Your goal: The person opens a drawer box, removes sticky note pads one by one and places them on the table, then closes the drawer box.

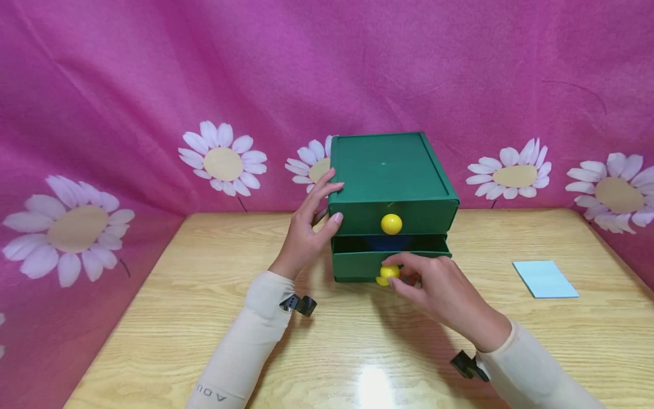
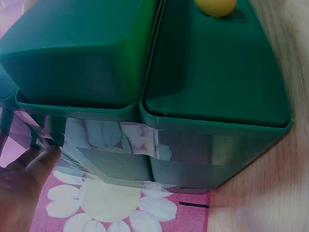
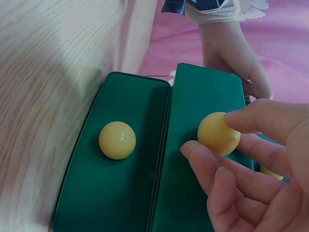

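A green chest of drawers (image 1: 385, 165) stands on the table with three yellow round knobs in a column. Its middle drawer (image 1: 355, 266) is pulled out partway, and something blue (image 1: 380, 243) shows inside. Thumb and fingers of my right hand (image 1: 439, 289) pinch that drawer's knob (image 3: 212, 133). My left hand (image 1: 306, 233) rests against the chest's upper left side, fingers spread and thumb at the front edge. The top drawer, with its knob (image 1: 391, 224), is closed. So is the bottom drawer (image 2: 222, 67), mostly hidden in the head view behind the middle one; its knob (image 3: 117, 140) shows.
A light blue square pad of paper (image 1: 546, 279) lies on the wooden table (image 1: 179, 301), to the right of the chest. Pink cloth (image 1: 255, 68) with white daisies hangs behind the table and at its sides.
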`<action>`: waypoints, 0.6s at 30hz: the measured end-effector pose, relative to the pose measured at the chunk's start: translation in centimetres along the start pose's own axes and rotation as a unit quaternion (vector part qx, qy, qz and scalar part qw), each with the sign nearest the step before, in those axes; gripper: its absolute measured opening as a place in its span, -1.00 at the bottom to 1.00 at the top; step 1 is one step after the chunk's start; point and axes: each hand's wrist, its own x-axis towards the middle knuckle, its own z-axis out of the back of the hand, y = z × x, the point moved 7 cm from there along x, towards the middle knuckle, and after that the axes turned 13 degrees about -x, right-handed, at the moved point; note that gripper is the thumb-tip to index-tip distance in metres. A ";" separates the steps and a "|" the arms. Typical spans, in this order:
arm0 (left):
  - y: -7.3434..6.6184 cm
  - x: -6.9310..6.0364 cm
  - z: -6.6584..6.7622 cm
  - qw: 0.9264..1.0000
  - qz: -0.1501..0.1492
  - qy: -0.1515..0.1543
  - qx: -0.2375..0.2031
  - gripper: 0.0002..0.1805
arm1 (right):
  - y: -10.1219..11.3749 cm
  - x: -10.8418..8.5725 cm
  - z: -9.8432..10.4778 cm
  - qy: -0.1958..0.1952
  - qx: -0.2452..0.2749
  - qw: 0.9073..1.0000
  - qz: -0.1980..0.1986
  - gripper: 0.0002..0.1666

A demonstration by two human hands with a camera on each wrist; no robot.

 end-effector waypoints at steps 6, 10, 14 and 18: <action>0.0 0.0 0.0 1.000 0.002 0.001 0.001 -0.49 | 0.1 -0.2 0.1 -0.001 -0.003 1.000 -0.003 -0.72; 0.0 0.1 0.0 1.000 0.002 0.002 0.001 -0.49 | 0.3 -0.4 0.2 -0.010 -0.008 1.000 0.001 -0.73; 0.1 0.0 0.0 1.000 0.002 0.002 0.001 -0.49 | 0.5 -0.6 0.1 -0.010 -0.007 1.000 0.000 -0.74; 0.1 0.0 0.0 1.000 0.002 0.002 0.001 -0.49 | 0.6 -0.8 0.1 -0.005 -0.008 1.000 -0.007 -0.76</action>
